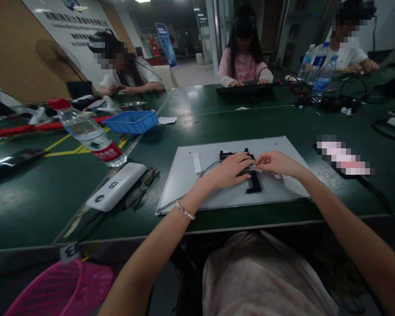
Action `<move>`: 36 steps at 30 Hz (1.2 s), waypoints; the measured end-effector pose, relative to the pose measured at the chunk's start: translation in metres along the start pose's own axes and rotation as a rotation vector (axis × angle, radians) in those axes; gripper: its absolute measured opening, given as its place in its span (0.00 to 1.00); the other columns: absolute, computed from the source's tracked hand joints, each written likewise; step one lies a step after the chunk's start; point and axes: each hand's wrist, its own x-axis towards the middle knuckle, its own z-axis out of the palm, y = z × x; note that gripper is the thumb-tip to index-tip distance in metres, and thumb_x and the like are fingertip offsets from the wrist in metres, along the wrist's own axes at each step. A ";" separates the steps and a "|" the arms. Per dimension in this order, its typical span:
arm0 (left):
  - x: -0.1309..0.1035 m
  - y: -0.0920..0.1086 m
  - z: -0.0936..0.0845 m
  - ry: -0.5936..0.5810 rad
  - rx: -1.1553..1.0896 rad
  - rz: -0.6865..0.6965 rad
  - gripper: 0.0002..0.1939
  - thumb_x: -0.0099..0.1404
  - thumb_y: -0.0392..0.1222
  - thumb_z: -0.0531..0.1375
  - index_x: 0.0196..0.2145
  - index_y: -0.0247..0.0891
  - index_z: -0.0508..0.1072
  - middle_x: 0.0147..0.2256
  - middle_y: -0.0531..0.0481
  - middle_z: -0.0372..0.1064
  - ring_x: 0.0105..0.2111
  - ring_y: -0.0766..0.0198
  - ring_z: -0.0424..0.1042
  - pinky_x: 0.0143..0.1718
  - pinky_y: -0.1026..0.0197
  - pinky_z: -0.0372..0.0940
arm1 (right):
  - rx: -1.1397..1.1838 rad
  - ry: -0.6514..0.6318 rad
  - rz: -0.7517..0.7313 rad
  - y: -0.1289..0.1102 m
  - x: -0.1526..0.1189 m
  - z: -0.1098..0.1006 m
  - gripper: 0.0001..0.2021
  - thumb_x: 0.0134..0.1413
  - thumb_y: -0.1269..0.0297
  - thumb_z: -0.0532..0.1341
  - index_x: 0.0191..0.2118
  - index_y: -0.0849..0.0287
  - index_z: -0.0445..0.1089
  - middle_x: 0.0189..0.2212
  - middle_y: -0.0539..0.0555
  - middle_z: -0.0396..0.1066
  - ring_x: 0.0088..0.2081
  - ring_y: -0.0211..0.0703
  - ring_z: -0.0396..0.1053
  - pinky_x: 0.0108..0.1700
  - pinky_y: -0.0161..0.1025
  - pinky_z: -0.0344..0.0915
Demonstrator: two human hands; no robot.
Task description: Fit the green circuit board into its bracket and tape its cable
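Observation:
A white panel (181,186) lies flat on the table in front of me. On its middle sits a black plastic frame (255,184) with a small board-like part in it, mostly hidden under my fingers. My left hand (230,170) rests over the frame, its fingers stretched out and slightly spread. Close beside it, my right hand (274,162) is closed in a pinch at the frame's right side. Something small and whitish shows at those fingertips, too small to name. A thin grey cable (174,202) runs from the panel's left corner toward the frame.
Left of the panel are a white power bank (116,186), glasses (141,188), a water bottle (95,138) and a blue bin (131,122). A phone (344,158) with a cable lies right. A pink basket (62,287) stands below the table edge. Several people sit opposite.

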 end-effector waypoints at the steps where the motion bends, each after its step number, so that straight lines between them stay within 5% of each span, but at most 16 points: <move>1: 0.000 0.000 0.000 -0.002 -0.005 -0.005 0.23 0.69 0.46 0.53 0.60 0.38 0.60 0.59 0.41 0.58 0.63 0.54 0.53 0.64 0.50 0.48 | 0.015 0.005 0.000 0.001 0.000 -0.001 0.06 0.48 0.64 0.61 0.31 0.60 0.73 0.26 0.52 0.73 0.28 0.40 0.69 0.33 0.35 0.63; 36: 0.001 0.000 -0.002 -0.011 -0.021 0.000 0.25 0.67 0.42 0.56 0.60 0.37 0.59 0.58 0.40 0.59 0.60 0.53 0.57 0.61 0.49 0.54 | -0.126 0.073 -0.100 0.010 0.002 -0.004 0.06 0.51 0.67 0.59 0.34 0.59 0.74 0.31 0.52 0.76 0.33 0.42 0.72 0.38 0.37 0.65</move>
